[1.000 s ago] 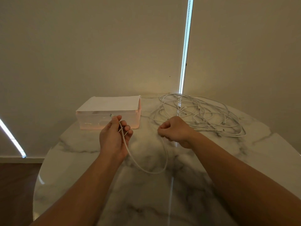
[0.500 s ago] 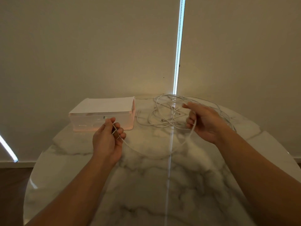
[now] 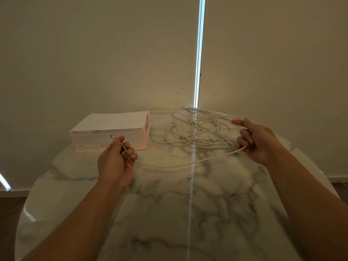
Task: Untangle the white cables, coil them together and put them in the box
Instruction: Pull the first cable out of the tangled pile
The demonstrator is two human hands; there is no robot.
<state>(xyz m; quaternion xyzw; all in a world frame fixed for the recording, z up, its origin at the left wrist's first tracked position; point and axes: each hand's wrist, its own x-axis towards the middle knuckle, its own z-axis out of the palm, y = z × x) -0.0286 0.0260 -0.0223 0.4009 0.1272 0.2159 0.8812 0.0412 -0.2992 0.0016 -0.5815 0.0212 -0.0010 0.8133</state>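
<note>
The left hand (image 3: 114, 162) keeps a pinching grip just below the plug end of one white cable (image 3: 180, 165), and the right hand (image 3: 254, 140) curls its grip round the same cable farther along, so the strand sags left to right between them above the surface (image 3: 188, 213). The remaining tangle (image 3: 199, 129) lies just behind this strand, nearer the right hand, while the box (image 3: 111, 136) sits just beyond the left.
</note>
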